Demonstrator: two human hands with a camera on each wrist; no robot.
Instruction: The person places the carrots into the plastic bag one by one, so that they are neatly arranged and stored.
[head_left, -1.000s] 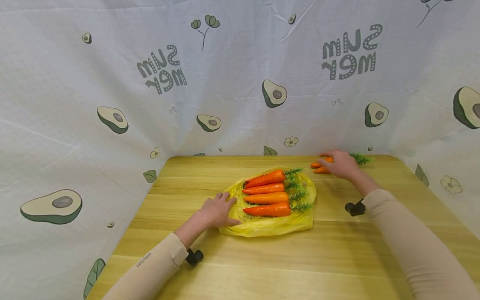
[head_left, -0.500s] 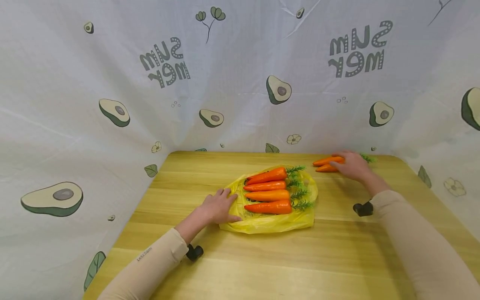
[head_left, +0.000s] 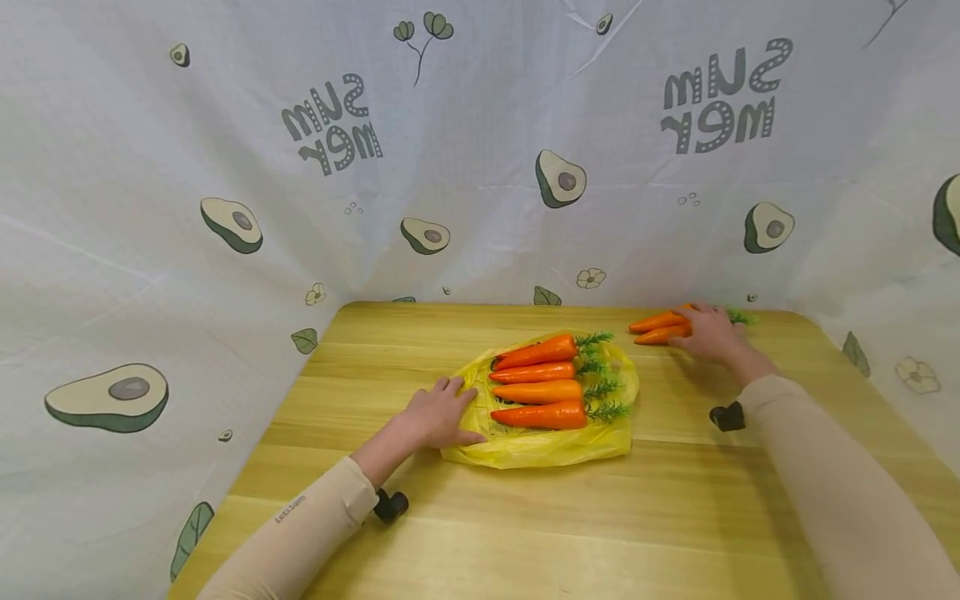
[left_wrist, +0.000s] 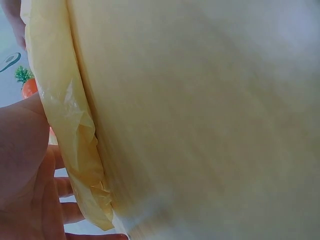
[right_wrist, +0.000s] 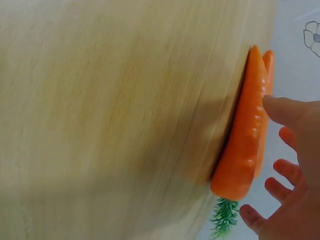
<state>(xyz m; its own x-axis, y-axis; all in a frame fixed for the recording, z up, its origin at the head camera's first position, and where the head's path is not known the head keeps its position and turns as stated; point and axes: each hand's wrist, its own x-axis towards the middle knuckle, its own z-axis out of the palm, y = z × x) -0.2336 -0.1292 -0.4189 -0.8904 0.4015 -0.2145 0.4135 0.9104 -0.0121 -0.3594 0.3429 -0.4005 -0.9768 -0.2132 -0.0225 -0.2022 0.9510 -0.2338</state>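
Several orange carrots [head_left: 542,392] with green leafy tops lie side by side on a flattened yellow plastic bag [head_left: 525,454] in the head view. My left hand [head_left: 437,414] rests at the bag's left edge, fingers spread. In the left wrist view its fingers [left_wrist: 59,187] are beside the crinkled bag edge [left_wrist: 70,100]. Two more carrots [head_left: 662,335] lie together at the back right, under and beside my right hand [head_left: 712,333]. The right wrist view shows that hand's fingers apart, not wrapped round the carrots [right_wrist: 240,135]; the thumb is close to the nearer one.
The wooden table [head_left: 480,533] runs back to a hanging white curtain [head_left: 480,150] printed with avocados. The two right-hand carrots lie close to the table's back edge. A small black wrist camera [head_left: 390,505] hangs beneath the left sleeve, another black camera [head_left: 727,417] beneath the right.
My right hand has slid a little to the right over the two carrots, so more of their orange bodies shows. The left hand and the bag have stayed put. The head view has shifted slightly.
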